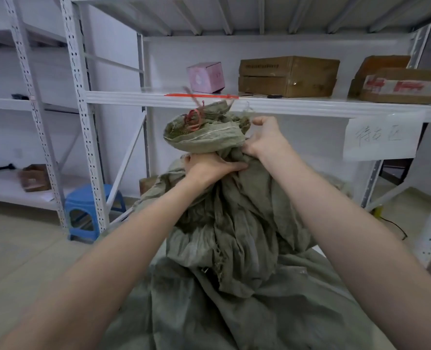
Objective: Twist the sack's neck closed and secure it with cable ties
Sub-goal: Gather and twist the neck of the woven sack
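The sack stands on the floor close below the camera, its green cloth gathered up into a neck. The left hand has its grip clamped round the bunched neck. The right hand pinches folds just above, beside the floppy mouth, which has a red strand caught in it. Gathering looks done and twisting only partly; no tie is on yet. Beyond, a red cable tie lies along the front edge of the shelf.

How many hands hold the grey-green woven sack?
2. The left hand grips the grey-green woven sack at its gathered neck; the right hand grips the fabric just above, to the right.
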